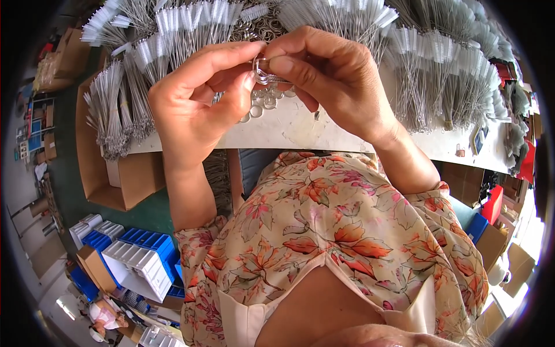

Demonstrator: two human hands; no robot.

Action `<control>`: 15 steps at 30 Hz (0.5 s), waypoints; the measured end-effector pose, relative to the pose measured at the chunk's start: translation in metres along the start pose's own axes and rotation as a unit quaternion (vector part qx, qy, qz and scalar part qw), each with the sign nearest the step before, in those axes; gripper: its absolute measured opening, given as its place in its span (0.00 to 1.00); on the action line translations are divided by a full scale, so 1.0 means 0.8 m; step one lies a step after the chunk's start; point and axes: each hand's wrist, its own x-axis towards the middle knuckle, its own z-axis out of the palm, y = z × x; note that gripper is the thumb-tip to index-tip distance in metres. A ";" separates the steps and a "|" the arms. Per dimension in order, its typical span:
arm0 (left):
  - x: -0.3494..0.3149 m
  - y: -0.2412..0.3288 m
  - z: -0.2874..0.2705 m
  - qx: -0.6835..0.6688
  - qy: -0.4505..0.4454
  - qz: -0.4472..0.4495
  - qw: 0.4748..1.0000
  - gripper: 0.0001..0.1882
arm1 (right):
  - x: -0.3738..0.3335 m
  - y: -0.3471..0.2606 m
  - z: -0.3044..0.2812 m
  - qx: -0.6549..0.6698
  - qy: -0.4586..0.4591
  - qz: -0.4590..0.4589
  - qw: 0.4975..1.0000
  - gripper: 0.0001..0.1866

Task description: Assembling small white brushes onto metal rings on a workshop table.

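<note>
In front of me, above the table edge, a silver metal ring (pixel 258 74) is held between both hands. My left hand (pixel 196 95) is closed, its thumb and index fingertip pinching the ring's left side. My right hand (pixel 335 81) pinches from the other side with thumb and index finger. What look like thin wire loops run beside the ring toward the right fingers, which partly hide them. Beneath the hands, several loose rings (pixel 267 98) lie on the white table (pixel 295 127). A heap of more rings (pixel 257 28) sits behind the fingertips.
Bundles of wire-handled brushes with pale bristles line the table, at left (pixel 118 110) and right (pixel 428 81). An open cardboard box (pixel 139 179) stands below the left edge. White crates (pixel 136 269) and blue crates (pixel 153 246) are stacked at lower left. A person (pixel 104 315) is farther off.
</note>
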 end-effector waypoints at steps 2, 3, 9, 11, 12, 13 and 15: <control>0.000 0.000 -0.002 -0.011 -0.014 -0.026 1.000 0.13 | -0.002 0.006 -0.001 0.013 -0.021 -0.053 0.998 0.04; 0.000 0.000 -0.002 -0.039 -0.028 -0.092 0.995 0.13 | -0.007 0.015 0.001 0.011 -0.018 -0.056 0.998 0.04; 0.029 -0.101 -0.063 0.364 0.037 -0.246 0.897 0.14 | -0.060 0.145 0.013 -0.425 -0.106 -0.178 0.881 0.10; 0.046 -0.118 -0.074 0.541 -0.036 -0.270 0.795 0.13 | -0.062 0.165 0.013 -0.436 -0.115 -0.220 0.865 0.10; 0.051 -0.121 -0.071 0.581 -0.046 -0.265 0.768 0.14 | -0.056 0.165 0.013 -0.439 -0.132 -0.264 0.848 0.10; 0.053 -0.124 -0.069 0.619 -0.056 -0.260 0.739 0.14 | -0.050 0.161 0.008 -0.442 -0.131 -0.267 0.846 0.10; 0.050 -0.138 -0.075 0.615 -0.039 -0.232 0.752 0.13 | -0.035 0.144 -0.012 -0.381 -0.065 -0.320 0.865 0.09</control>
